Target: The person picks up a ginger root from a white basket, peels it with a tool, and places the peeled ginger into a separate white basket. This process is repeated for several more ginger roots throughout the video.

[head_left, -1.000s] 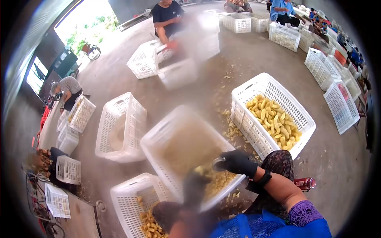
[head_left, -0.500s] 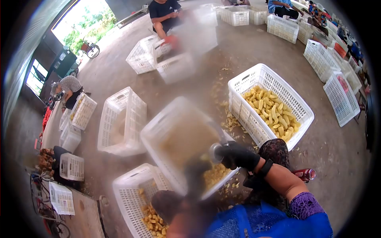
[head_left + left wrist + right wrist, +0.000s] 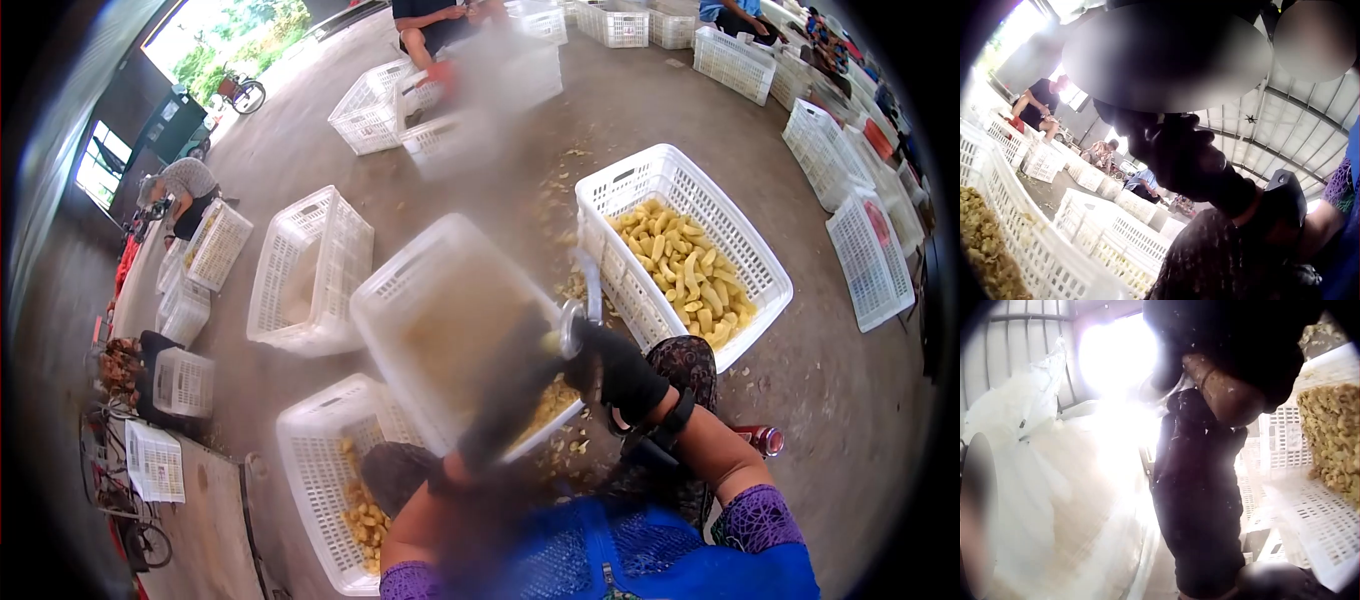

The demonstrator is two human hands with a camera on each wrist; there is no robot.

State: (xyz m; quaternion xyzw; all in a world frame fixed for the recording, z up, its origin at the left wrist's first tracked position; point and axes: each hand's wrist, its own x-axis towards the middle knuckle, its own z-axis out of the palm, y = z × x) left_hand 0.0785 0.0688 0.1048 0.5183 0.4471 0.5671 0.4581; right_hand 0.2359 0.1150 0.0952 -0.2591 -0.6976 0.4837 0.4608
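Note:
Both hands wear dark gloves and meet above a white crate (image 3: 397, 262), blurred in the head view, with yellow scraps inside. My right hand (image 3: 622, 375) grips a metal tool (image 3: 571, 331) with a round ring and a narrow strip. The left hand (image 3: 510, 395) holds a small pale yellow vegetable piece (image 3: 550, 343) at the ring, mostly hidden by its fingers. From the right wrist, a brown rounded oblong (image 3: 1225, 394) shows between the right hand (image 3: 1235, 344) and the left hand (image 3: 1200, 500); I cannot tell what it is.
Right of the hands, a white crate (image 3: 755, 250) holds yellow finger-shaped vegetables (image 3: 690, 270). A lower-left crate (image 3: 300, 470) holds yellow pieces; another crate (image 3: 312, 265) stands beyond. A red can (image 3: 765, 440) lies by the right leg. Other people sit among crates; scraps (image 3: 580, 447) litter the floor.
The head view has shifted, so the crates sit higher in it. The left hand has moved up and right, close against the right hand. The tool has tilted, with its strip now pointing up.

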